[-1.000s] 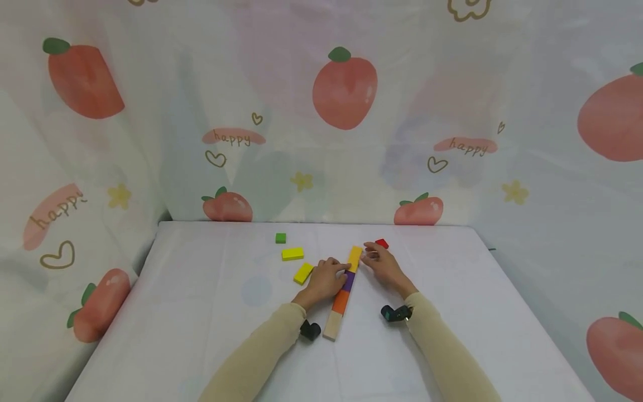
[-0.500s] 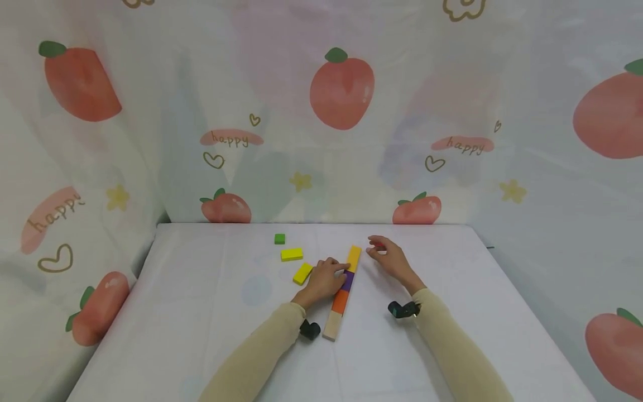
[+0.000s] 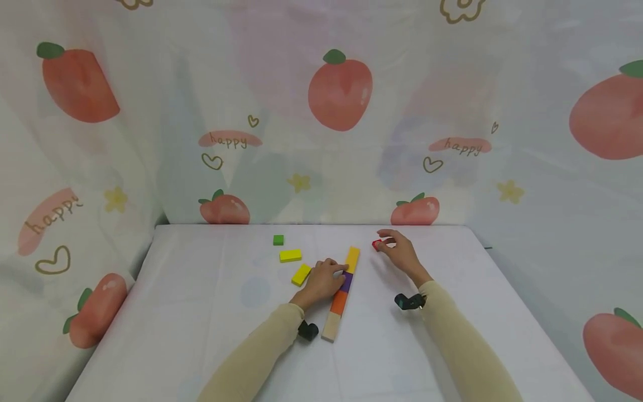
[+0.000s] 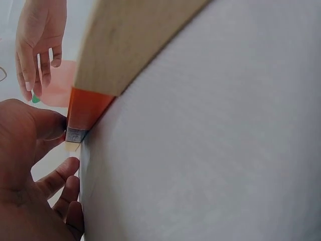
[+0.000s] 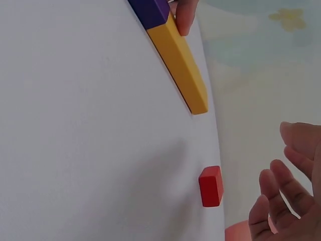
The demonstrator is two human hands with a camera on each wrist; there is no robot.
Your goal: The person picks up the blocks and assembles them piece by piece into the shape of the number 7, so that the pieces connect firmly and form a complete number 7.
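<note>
A row of blocks lies end to end on the white table [image 3: 211, 312]: a bare wood block [image 3: 331, 326], orange [image 3: 340, 302], purple [image 3: 346, 282] and yellow [image 3: 353, 259]. My left hand [image 3: 324, 277] rests against the row's left side, a fingertip [image 5: 184, 15] touching where purple meets yellow. In the left wrist view the wood block [image 4: 125, 45] and orange block [image 4: 85, 108] run past my thumb. My right hand [image 3: 397, 251] hovers just right of a small red block [image 3: 377, 244]. The right wrist view shows its fingers [image 5: 288, 201] relaxed and apart from the red block [image 5: 210, 186].
Left of the row lie a green cube [image 3: 278, 240] and two loose yellow blocks [image 3: 290, 255] [image 3: 301, 274]. A fruit-print curtain [image 3: 341, 95] closes off the back and sides. The table's back edge runs just behind the red block.
My right hand has left the yellow end of the row and moved back and right, to the red block. The left hand and the row have stayed put.
</note>
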